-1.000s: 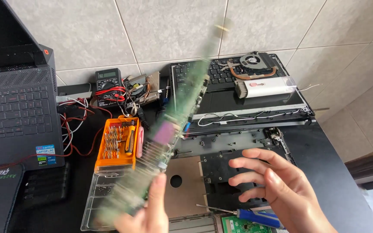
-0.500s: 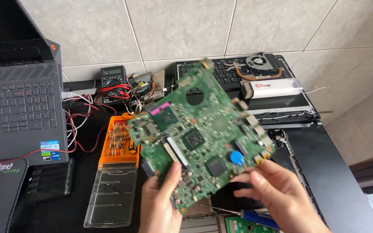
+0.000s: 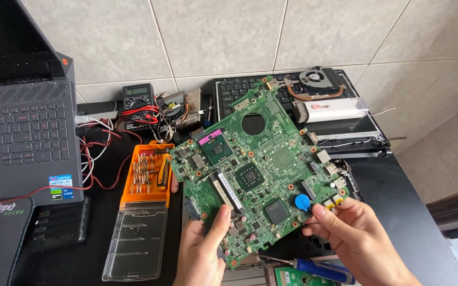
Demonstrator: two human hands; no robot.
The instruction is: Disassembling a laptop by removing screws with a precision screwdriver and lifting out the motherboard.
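Green laptop motherboard held tilted above the black bench — left hand pinches the lower edge, right hand pinches the corner. Risk: edge-only grip may slip, dropping it onto the screwdriver.

We see an open grey laptop at left, an orange bit case beside red wires, a multimeter behind, and a blue-handled screwdriver down front.

Motherboard hides the chassis beneath; screwdriver tip (blue-handled) blurred.
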